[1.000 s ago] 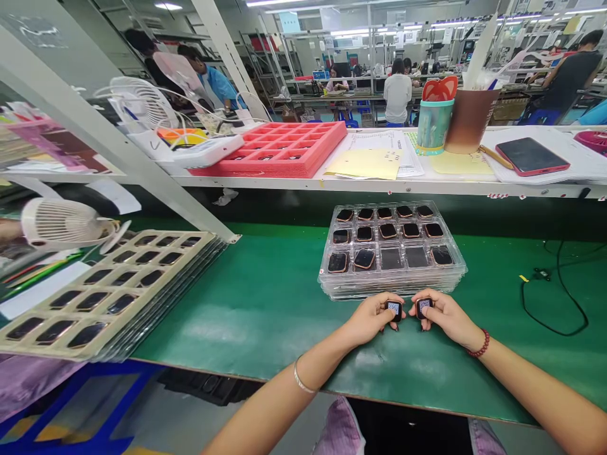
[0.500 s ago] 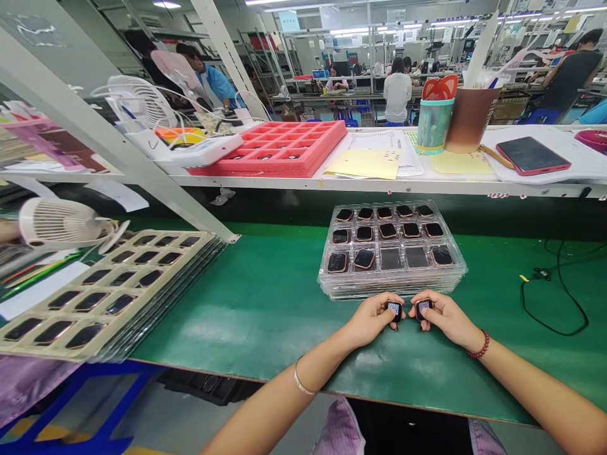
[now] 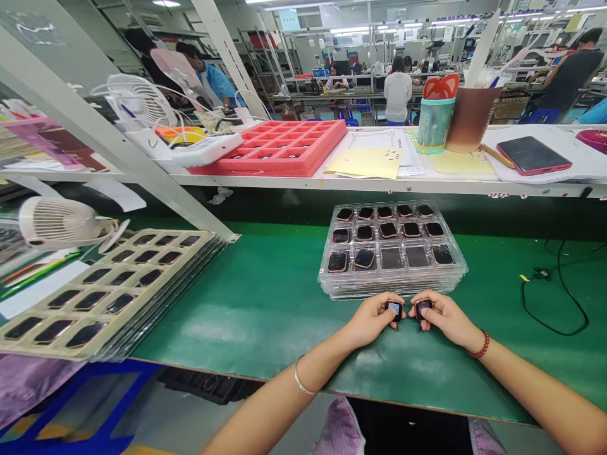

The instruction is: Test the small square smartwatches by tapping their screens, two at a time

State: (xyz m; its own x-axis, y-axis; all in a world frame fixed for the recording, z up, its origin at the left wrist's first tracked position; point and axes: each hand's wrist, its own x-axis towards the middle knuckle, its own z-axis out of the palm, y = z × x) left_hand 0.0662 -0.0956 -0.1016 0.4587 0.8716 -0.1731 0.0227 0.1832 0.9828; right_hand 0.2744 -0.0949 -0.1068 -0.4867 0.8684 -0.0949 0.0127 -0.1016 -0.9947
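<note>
My left hand (image 3: 378, 316) is closed around a smartwatch (image 3: 394, 309) without a strap, its screen lit with a white code pattern. Close beside it, my right hand (image 3: 439, 314) grips a second smartwatch (image 3: 423, 308), thumb on its dark screen. Just beyond both hands stands a stack of clear plastic trays (image 3: 327, 281). Black-screened watches lie in most compartments of the top tray, and two compartments in its front row hold none.
At left, a cream tray of watches (image 3: 107, 265) tops another stack near a white fan (image 3: 61, 222). A black cable (image 3: 559, 325) lies at right. Across the back, the shelf edge (image 3: 284, 182) carries a pink foam tray (image 3: 317, 155), cups and a phone (image 3: 533, 155).
The screen of the watch in my right hand has gone from a lit code pattern to dark. Both hands keep their places.
</note>
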